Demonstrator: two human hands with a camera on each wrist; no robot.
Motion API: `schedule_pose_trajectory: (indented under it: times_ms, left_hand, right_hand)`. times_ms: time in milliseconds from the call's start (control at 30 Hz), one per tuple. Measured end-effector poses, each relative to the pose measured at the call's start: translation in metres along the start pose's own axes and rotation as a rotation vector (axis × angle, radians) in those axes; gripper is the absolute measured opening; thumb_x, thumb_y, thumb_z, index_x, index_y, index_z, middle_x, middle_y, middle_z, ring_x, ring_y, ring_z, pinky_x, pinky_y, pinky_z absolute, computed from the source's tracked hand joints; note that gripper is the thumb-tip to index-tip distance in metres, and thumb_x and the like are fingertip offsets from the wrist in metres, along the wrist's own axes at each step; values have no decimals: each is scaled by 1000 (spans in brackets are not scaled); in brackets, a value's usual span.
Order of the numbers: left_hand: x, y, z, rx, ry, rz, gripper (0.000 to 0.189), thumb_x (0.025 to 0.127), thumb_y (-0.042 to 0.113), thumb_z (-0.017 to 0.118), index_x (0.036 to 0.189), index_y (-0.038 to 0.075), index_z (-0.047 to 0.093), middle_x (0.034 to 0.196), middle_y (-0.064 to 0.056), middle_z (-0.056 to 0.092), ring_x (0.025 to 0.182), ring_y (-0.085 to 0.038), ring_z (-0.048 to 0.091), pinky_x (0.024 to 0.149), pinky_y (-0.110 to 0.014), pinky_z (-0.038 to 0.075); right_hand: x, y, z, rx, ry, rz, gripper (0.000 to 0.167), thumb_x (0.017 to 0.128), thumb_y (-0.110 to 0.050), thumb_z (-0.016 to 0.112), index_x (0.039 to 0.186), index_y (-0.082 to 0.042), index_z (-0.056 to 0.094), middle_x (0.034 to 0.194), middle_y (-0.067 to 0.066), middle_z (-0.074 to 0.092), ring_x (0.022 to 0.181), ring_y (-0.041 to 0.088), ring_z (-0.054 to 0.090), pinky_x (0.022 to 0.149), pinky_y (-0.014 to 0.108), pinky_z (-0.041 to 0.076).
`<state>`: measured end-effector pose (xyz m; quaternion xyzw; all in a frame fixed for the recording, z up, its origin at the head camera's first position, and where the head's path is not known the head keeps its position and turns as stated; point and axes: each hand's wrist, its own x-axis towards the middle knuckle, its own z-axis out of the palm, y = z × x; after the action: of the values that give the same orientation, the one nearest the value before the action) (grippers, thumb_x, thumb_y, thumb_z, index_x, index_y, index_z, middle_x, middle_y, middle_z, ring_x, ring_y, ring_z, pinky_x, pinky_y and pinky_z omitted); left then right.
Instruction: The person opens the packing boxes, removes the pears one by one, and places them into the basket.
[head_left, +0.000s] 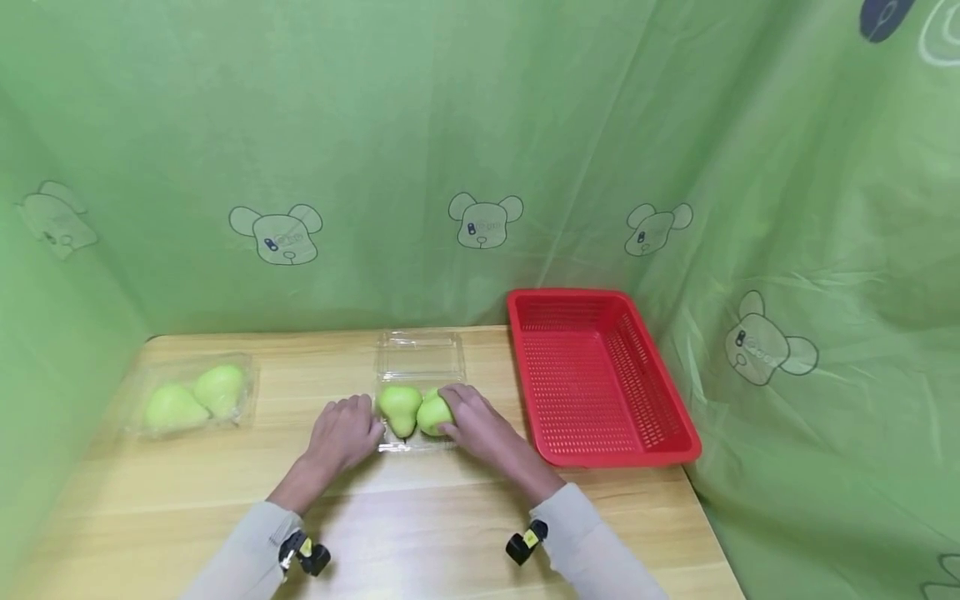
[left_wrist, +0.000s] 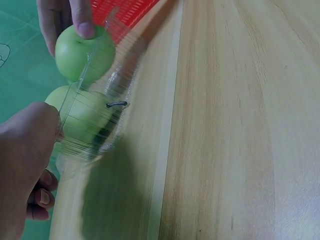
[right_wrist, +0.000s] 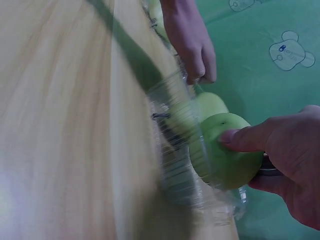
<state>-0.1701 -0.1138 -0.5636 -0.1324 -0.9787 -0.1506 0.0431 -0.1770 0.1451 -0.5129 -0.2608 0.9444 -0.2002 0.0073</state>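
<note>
An open clear plastic clamshell box (head_left: pixel 420 360) lies at the table's middle, its lid folded back toward the curtain. In its tray sits a green pear (head_left: pixel 400 408), stem toward me. My right hand (head_left: pixel 474 422) grips a second green pear (head_left: pixel 432 414) beside it, thumb on the near face and fingers around the far side; its rounded end shows in the right wrist view. My left hand (head_left: pixel 345 429), fingers curled, holds the box's left edge. In the left wrist view part of that grip is hidden behind the hand.
To the right stands a red perforated plastic basket (head_left: pixel 530 375) with nothing in it. At the left lies another clear box (head_left: pixel 249 385) with two green pears (head_left: pixel 197 398). A green curtain (head_left: pixel 375 167) encloses the wooden table (head_left: pixel 420 533) at the back and sides.
</note>
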Motion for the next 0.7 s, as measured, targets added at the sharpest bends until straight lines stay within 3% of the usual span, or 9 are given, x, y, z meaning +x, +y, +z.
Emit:
schedule_pose_trajectory:
  times_ms: [167, 467, 700]
  left_hand:
    - [0, 1, -2, -3, -1, -3, 21, 95, 22, 55, 77, 16, 45, 68, 0, 45, 60, -17, 40, 61, -28, 33]
    - [-1, 2, -2, -3, -8, -13, 20, 94, 21, 54, 77, 16, 45, 68, -1, 45, 60, -17, 40, 62, -29, 36]
    - [-1, 1, -1, -8, -2, -11, 19, 94, 21, 52, 77, 16, 45, 68, -1, 46, 61, -17, 41, 64, -30, 38]
  right_hand:
    - [1, -1, -9, 2, 51, -16, 62, 89, -24, 79, 141, 1, 57, 144, 18, 61, 134, 32, 60, 113, 40, 53]
    - [9, -6, -44, 132, 108, 27, 59, 87, -16, 81, 138, 2, 59, 133, 18, 66, 123, 32, 66, 104, 37, 59]
    - [15, 3, -62, 127, 166, 8, 58, 84, -15, 84, 135, 1, 61, 132, 20, 66, 123, 36, 66, 106, 43, 58]
